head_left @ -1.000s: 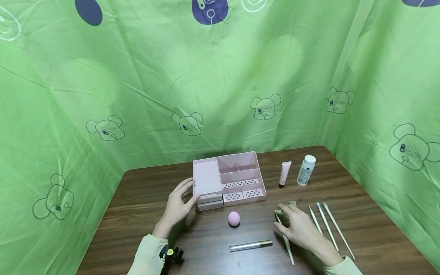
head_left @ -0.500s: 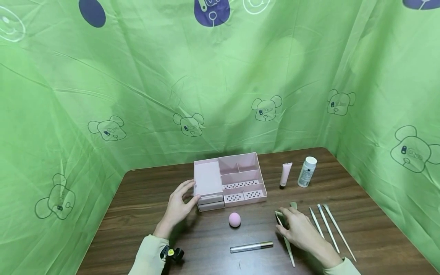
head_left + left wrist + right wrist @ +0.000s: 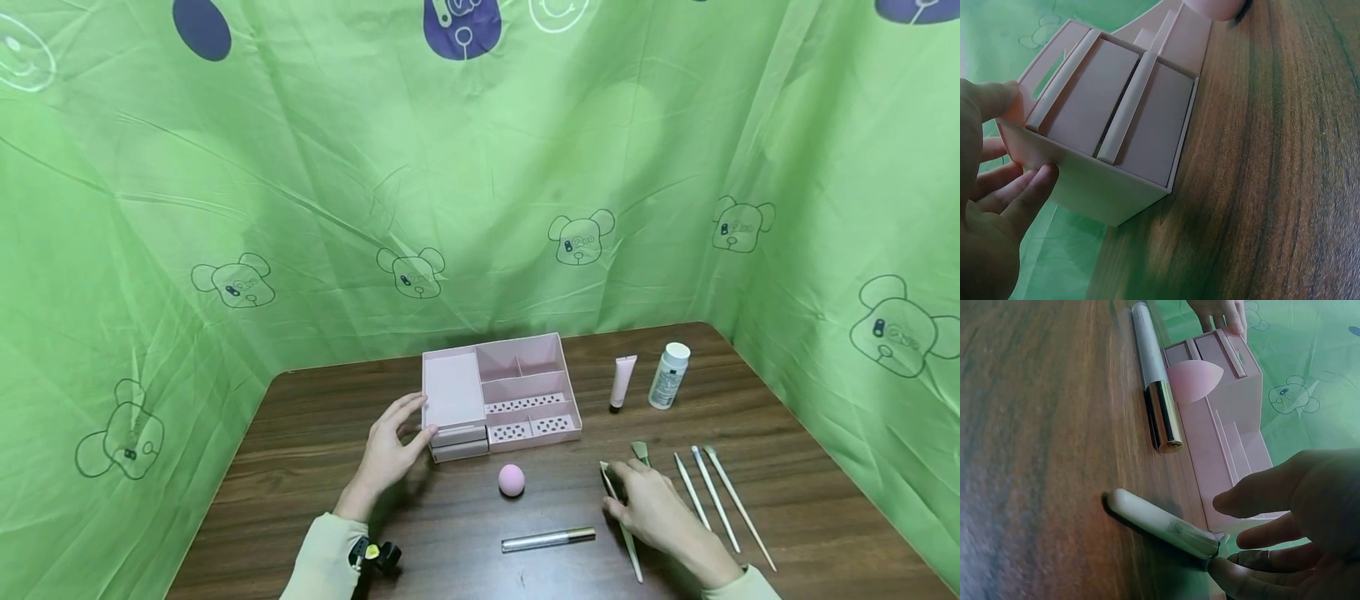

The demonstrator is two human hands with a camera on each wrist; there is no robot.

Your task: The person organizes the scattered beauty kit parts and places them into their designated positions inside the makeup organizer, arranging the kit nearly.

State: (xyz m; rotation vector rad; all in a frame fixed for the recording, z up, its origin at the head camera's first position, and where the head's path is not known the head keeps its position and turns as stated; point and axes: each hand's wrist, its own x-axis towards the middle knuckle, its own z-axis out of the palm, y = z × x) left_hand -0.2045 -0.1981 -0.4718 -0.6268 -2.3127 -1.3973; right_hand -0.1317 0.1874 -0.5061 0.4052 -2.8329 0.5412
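Observation:
A pink desktop organizer [image 3: 453,387] with two drawers stands at the back middle of the table. My left hand [image 3: 390,454] rests on its left front corner, the thumb on the front edge and the other fingers along the side wall in the left wrist view. My right hand [image 3: 660,508] is low over the makeup brushes, fingers loosely bent and thumb apart. A pale-handled makeup brush [image 3: 1160,522] lies by its fingertips, close to the ferrule. A green-bristled brush [image 3: 640,451] pokes out beyond the knuckles, its handle mostly hidden under the hand.
A pink makeup sponge [image 3: 512,480] and a silver-and-gold cosmetic tube [image 3: 547,540] lie between the hands. Several slim brushes [image 3: 716,500] lie right of the right hand. A pink squeeze tube [image 3: 622,382] and a white-capped bottle [image 3: 669,377] stand behind, near green curtains [image 3: 480,183].
My right hand has shifted slightly right and toward me, uncovering more of the green-bristled brush and the pale brush's tip. My left hand stays at the organizer.

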